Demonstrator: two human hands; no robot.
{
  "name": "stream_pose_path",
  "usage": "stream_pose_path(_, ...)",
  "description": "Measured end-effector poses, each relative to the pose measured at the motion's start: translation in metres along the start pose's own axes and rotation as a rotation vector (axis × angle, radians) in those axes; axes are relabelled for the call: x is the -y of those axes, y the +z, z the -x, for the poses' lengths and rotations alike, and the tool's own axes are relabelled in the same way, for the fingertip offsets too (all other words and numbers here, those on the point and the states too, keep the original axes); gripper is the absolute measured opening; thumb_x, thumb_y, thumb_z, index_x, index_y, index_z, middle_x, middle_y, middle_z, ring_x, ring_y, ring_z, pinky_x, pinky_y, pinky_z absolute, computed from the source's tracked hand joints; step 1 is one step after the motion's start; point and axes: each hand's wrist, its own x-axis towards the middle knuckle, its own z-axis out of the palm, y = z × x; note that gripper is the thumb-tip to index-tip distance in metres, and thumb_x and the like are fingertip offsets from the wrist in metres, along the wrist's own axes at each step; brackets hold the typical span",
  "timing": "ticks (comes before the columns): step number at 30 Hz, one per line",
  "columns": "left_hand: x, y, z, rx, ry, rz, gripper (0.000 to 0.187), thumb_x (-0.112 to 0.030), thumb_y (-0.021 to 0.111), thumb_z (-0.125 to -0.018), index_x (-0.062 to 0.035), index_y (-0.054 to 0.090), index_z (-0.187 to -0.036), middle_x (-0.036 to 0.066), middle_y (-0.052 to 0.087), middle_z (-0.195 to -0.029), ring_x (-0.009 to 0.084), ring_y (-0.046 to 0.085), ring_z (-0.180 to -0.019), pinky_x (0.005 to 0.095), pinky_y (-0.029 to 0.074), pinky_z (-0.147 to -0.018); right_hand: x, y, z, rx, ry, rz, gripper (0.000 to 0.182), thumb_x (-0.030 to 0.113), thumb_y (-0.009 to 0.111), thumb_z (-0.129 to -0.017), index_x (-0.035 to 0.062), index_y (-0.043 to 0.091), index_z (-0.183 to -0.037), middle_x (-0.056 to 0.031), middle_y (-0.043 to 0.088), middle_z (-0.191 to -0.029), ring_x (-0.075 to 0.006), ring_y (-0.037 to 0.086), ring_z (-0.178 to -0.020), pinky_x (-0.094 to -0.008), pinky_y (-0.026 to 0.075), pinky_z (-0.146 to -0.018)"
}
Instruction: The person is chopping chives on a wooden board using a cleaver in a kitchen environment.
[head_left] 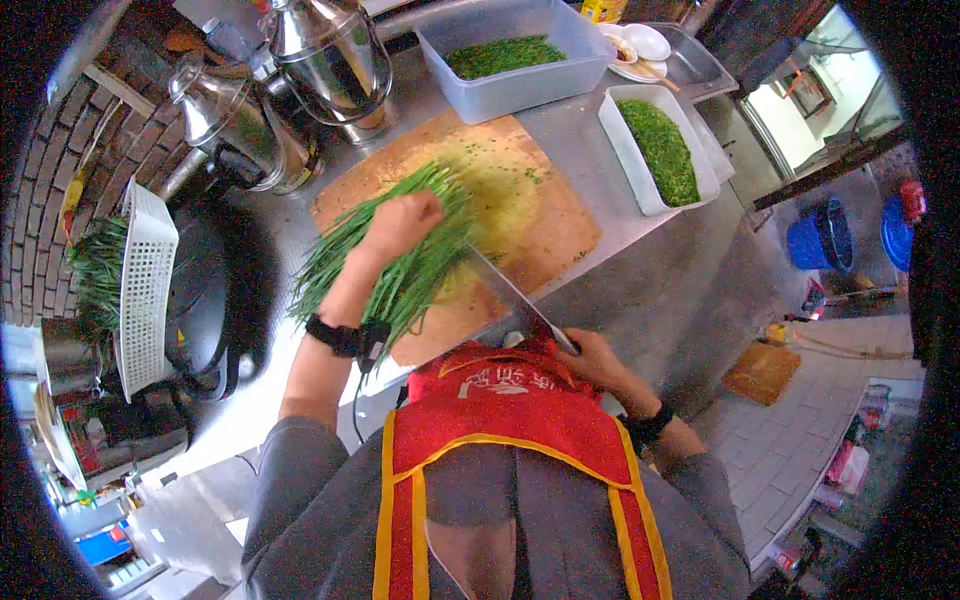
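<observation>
The metal counter (620, 215) carries a wooden board (560, 205). Green stalks (350, 240) cover the board's left side, tips past its left edge, directly under the left hand (403, 222), whose fingers are curled closed over them. The right hand (597, 362), beyond the board's near edge, is clamped on the knife (515, 292), its blade beside the stalks.

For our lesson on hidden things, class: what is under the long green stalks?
The long green stalks lie mostly on a brown rectangular board, visible to their right; whatever they cover cannot be seen.
</observation>
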Motion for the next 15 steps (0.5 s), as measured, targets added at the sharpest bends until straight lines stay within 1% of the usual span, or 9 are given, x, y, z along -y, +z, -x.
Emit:
stream_pose_path(2,0.011,0.024,-0.011,-0.042,0.045,0.058,0.021,-0.025,0.059,-0.082,-0.0088,0.061,-0.096,0.01,0.065,-0.083,0.0294,0.063,-0.078,0.0392,0.05,-0.07,0.008,-0.001,0.0,-0.014,-0.033,-0.064,0.03,0.025,0.061,-0.083,0.0026,0.059,-0.103,-0.0122,0.061,-0.078,-0.0181,0.055,-0.068,-0.0342,0.046,-0.068)
stream_pose_path(3,0.011,0.027,-0.003,-0.042,0.025,0.104,0.021,-0.025,0.059,-0.082,-0.0084,0.061,-0.095,0.011,0.065,-0.084,0.0291,0.063,-0.078,0.0392,0.05,-0.069,0.011,0.006,0.009,0.007,0.013,-0.101,0.03,0.025,0.062,-0.083,0.0024,0.059,-0.102,-0.0117,0.061,-0.077,-0.0174,0.054,-0.067,-0.034,0.046,-0.067)
stream_pose_path(5,0.013,0.027,-0.013,-0.102,0.016,0.182,0.02,-0.024,0.059,-0.082,-0.0078,0.061,-0.094,0.012,0.065,-0.086,0.0285,0.063,-0.08,0.0392,0.05,-0.068,0.01,0.007,0.005,0.007,0.06,-0.143,0.029,0.024,0.062,-0.083,0.0021,0.059,-0.101,-0.0106,0.059,-0.074,-0.0159,0.052,-0.066,-0.0336,0.046,-0.065)
stream_pose_path(8,0.046,0.04,-0.041,-0.479,-0.032,0.062,0.024,-0.027,0.056,-0.084,-0.009,0.06,-0.101,0.014,0.064,-0.096,0.0306,0.061,-0.088,0.0416,0.048,-0.075,0.016,0.007,0.004,0.004,0.057,-0.129,0.029,0.024,0.062,-0.083,0.0018,0.059,-0.101,-0.01,0.059,-0.073,-0.0153,0.052,-0.067,-0.0332,0.046,-0.064)
stream_pose_path(11,0.085,0.066,-0.071,-0.448,-0.221,-0.126,0.033,-0.032,0.046,-0.089,-0.0116,0.055,-0.113,0.015,0.059,-0.111,0.0335,0.055,-0.105,0.0461,0.043,-0.088,0.024,0.0,0.011,0.048,0.121,-0.169,0.03,0.026,0.061,-0.084,0.0014,0.059,-0.1,-0.0111,0.059,-0.074,-0.0175,0.053,-0.067,-0.0336,0.046,-0.064)
stream_pose_path(14,0.092,0.09,-0.082,-0.309,-0.319,-0.055,0.042,-0.038,0.032,-0.094,-0.0144,0.049,-0.123,0.014,0.054,-0.122,0.0356,0.047,-0.116,0.0493,0.035,-0.097,0.021,0.008,0.008,-0.045,0.071,-0.039,0.031,0.028,0.061,-0.085,0.0015,0.059,-0.1,-0.0134,0.061,-0.076,-0.0187,0.055,-0.066,-0.0349,0.046,-0.064)
stream_pose_path(15,0.086,0.092,-0.077,-0.254,-0.34,-0.024,0.044,-0.04,0.029,-0.094,-0.0148,0.048,-0.125,0.014,0.053,-0.123,0.0352,0.046,-0.117,0.0493,0.034,-0.098,0.02,0.011,0.008,-0.065,0.056,-0.055,0.031,0.028,0.06,-0.085,0.0012,0.059,-0.1,-0.0143,0.061,-0.076,-0.0185,0.055,-0.066,-0.0352,0.046,-0.063)
